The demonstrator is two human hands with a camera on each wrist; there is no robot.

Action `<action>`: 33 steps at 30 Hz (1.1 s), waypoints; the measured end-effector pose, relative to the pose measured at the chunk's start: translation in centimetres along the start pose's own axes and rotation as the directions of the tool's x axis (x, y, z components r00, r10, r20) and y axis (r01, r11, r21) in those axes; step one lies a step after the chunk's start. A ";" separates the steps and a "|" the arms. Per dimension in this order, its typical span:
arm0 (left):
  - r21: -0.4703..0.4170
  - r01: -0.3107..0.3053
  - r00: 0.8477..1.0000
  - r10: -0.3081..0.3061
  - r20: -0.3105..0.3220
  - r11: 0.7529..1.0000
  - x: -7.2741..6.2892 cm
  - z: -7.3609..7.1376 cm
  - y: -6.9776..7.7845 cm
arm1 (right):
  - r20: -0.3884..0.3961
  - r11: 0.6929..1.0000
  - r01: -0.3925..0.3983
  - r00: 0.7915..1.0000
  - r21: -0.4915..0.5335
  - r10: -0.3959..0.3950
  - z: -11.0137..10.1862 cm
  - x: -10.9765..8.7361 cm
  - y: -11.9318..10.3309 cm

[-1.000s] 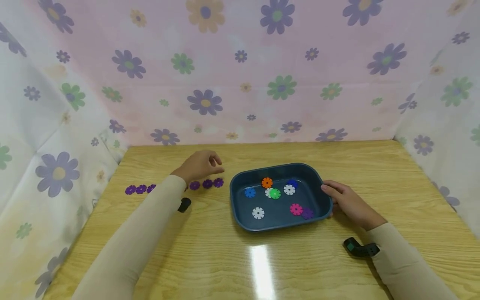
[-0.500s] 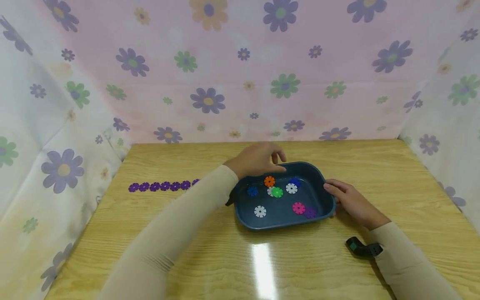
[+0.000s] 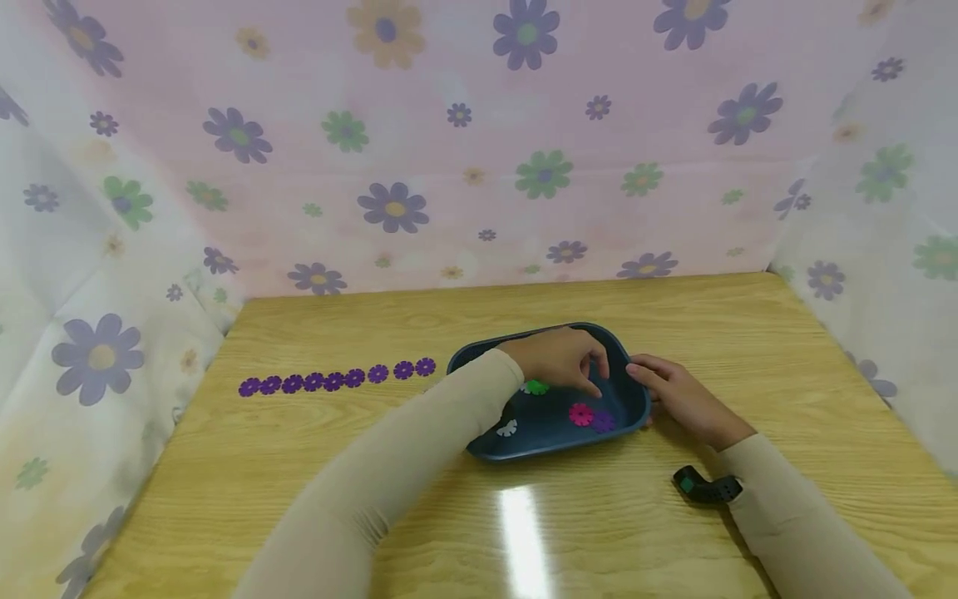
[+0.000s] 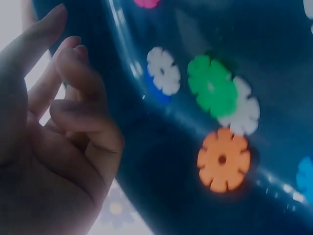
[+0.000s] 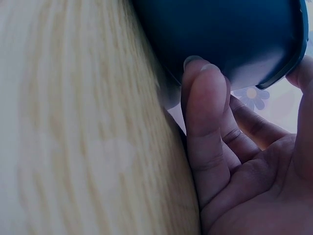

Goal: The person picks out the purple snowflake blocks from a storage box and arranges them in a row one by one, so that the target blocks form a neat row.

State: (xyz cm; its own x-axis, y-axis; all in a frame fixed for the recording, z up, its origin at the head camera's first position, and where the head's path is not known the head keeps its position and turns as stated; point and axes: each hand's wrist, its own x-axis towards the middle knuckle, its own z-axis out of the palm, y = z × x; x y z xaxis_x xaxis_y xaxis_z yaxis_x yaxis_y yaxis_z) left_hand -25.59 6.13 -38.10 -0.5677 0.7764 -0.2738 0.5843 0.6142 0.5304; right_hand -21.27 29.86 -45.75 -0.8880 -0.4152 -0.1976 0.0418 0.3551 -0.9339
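My left hand (image 3: 565, 358) hangs over the dark blue tray (image 3: 542, 437), its fingers loosely bent and thumb apart, holding nothing. Beneath it lie a pink snowflake disc (image 3: 580, 414), a purple one (image 3: 604, 422), a green one (image 3: 535, 388) and a white one (image 3: 507, 428). In the left wrist view, an orange disc (image 4: 224, 160) lies near the green disc (image 4: 212, 86), which overlaps a white one. Another white disc (image 4: 164, 71) covers part of a dark blue one. My right hand (image 3: 684, 401) grips the tray's right end, thumb at the rim, fingers against the outer wall.
A row of several purple snowflake discs (image 3: 333, 382) lies on the wooden table (image 3: 359, 333) left of the tray. Flowered cloth (image 3: 449, 166) rises behind and on both sides. A black strapped device (image 3: 706, 487) sits at my right wrist.
My left hand has moved right from above the end of the purple row, across the tray's left part, to over its right part. My right hand stays on the tray.
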 end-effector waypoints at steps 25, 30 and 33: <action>0.081 0.073 0.993 -0.080 0.090 0.994 2.3 4.0 -0.2 | 0.000 1.000 0.021 1.000 0.010 -0.021 0.2 0.1 0.4; 0.077 0.095 0.989 -0.103 0.104 0.992 2.3 3.9 -0.2 | 0.012 1.000 0.014 1.000 0.021 -0.014 0.3 0.0 0.3; 0.055 0.089 0.992 -0.093 0.083 0.995 2.1 3.4 -0.4 | 0.011 1.000 0.011 1.000 0.014 -0.011 0.2 0.1 0.0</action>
State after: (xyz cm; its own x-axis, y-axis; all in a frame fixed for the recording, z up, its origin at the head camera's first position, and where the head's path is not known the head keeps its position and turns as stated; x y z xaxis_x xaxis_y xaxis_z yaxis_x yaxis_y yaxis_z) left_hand -25.02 7.96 -41.65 -0.5697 0.7249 -0.3873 0.5627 0.6875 0.4590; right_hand -21.23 29.65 -45.79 -0.8835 -0.4278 -0.1907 0.0390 0.3386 -0.9401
